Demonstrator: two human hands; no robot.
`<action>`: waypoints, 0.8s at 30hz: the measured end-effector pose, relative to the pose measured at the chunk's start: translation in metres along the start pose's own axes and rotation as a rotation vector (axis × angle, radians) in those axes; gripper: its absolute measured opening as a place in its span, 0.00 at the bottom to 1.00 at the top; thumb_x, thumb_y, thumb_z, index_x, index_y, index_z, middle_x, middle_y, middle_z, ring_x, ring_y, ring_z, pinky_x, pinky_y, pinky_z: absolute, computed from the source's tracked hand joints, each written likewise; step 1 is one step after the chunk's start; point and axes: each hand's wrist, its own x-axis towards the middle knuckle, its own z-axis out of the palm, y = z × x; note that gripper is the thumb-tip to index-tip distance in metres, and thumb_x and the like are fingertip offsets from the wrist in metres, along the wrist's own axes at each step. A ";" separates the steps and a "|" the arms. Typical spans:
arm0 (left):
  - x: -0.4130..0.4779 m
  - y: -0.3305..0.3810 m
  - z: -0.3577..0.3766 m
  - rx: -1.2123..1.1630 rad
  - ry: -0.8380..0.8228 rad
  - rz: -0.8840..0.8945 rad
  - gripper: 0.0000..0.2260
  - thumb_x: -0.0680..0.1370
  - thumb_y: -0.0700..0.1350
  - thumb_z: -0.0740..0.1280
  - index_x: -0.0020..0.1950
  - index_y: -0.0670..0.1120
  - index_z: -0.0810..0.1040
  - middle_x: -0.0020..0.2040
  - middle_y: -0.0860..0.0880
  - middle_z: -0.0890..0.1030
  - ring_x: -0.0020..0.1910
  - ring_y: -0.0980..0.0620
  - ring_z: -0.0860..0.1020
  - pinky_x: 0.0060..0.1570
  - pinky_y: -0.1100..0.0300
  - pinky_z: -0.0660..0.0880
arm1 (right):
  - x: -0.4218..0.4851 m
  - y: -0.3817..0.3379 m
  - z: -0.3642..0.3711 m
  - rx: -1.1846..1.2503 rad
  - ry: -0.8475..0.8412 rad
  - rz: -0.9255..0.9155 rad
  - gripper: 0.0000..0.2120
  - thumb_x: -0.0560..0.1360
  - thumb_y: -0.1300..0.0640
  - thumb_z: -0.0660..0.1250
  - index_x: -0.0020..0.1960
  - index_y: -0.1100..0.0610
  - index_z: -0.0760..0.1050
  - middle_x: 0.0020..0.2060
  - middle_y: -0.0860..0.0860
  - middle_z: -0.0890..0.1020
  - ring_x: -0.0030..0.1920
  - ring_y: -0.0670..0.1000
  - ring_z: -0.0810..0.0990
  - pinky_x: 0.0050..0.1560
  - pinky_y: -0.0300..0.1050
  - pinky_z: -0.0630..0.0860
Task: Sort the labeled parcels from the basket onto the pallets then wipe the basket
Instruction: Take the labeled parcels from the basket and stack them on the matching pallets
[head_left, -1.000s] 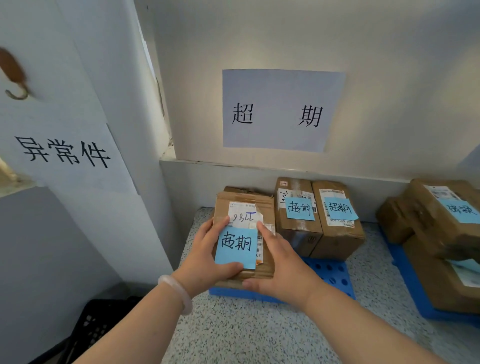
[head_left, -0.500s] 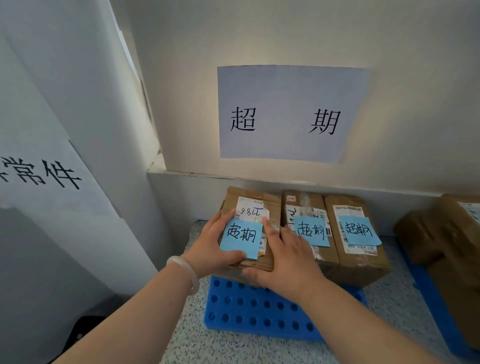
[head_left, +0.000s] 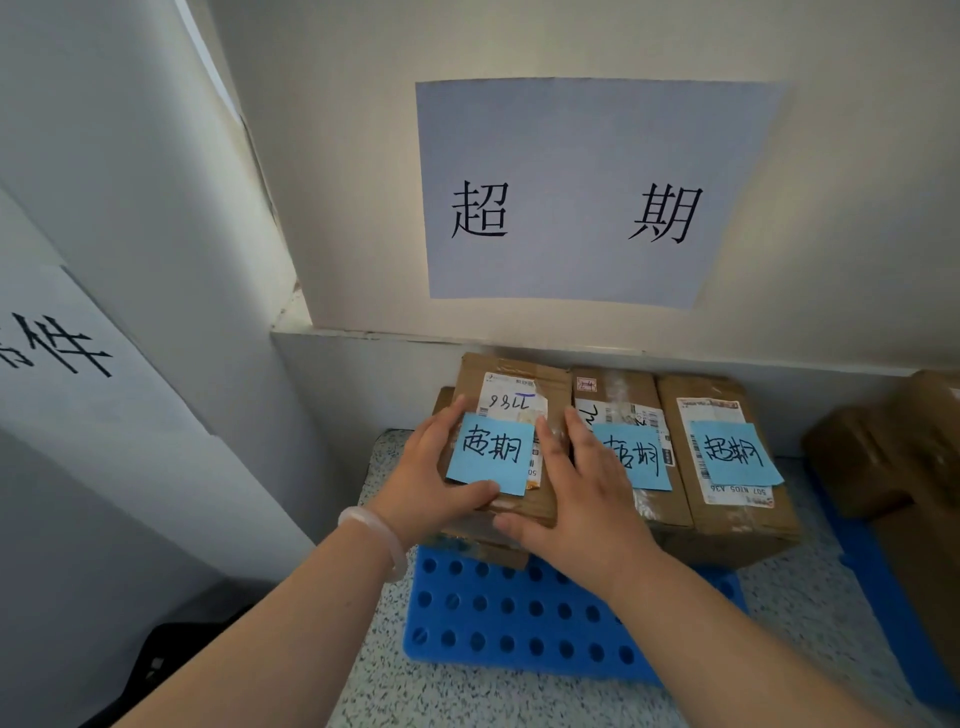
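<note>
A brown cardboard parcel (head_left: 511, 410) sits at the back left of a blue plastic pallet (head_left: 519, 618), on top of another carton (head_left: 485, 545) whose edge shows beneath it. Its long axis runs away from the viewer toward the wall. A blue sticky note (head_left: 491, 453) with handwritten characters lies on its top face, over a white shipping label. The left hand (head_left: 428, 480) clasps the parcel's left side, thumb across the near edge. The right hand (head_left: 582, 496) presses its right side, fingers spread flat. Together they hold the box between them.

Just to the right, touching in a row, stand two more taped cardboard boxes (head_left: 727, 467), each with a blue note. The pallet is perforated with round holes and rests on speckled flooring (head_left: 810, 597). Above, a paper sign (head_left: 576, 192) with two printed characters hangs on the white wall. More cartons (head_left: 893, 447) sit at the far right.
</note>
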 end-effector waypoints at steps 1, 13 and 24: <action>-0.004 -0.002 0.001 -0.029 0.015 -0.018 0.44 0.63 0.65 0.73 0.74 0.67 0.54 0.69 0.55 0.67 0.67 0.54 0.69 0.64 0.51 0.74 | -0.003 0.000 0.002 0.007 0.025 -0.011 0.49 0.71 0.28 0.61 0.78 0.43 0.33 0.77 0.45 0.33 0.76 0.49 0.35 0.73 0.50 0.35; -0.020 -0.012 0.020 -0.360 0.059 -0.433 0.36 0.68 0.76 0.51 0.72 0.62 0.67 0.73 0.49 0.69 0.73 0.45 0.65 0.73 0.44 0.56 | -0.011 0.012 0.031 -0.058 0.196 -0.214 0.27 0.78 0.37 0.47 0.76 0.40 0.58 0.79 0.45 0.54 0.78 0.47 0.41 0.75 0.50 0.38; -0.016 0.001 0.030 -0.196 0.144 -0.295 0.32 0.74 0.74 0.50 0.76 0.65 0.55 0.78 0.52 0.60 0.77 0.48 0.58 0.75 0.44 0.55 | -0.001 0.022 0.023 -0.139 0.162 -0.219 0.28 0.79 0.45 0.60 0.77 0.42 0.55 0.79 0.47 0.52 0.78 0.49 0.39 0.74 0.52 0.34</action>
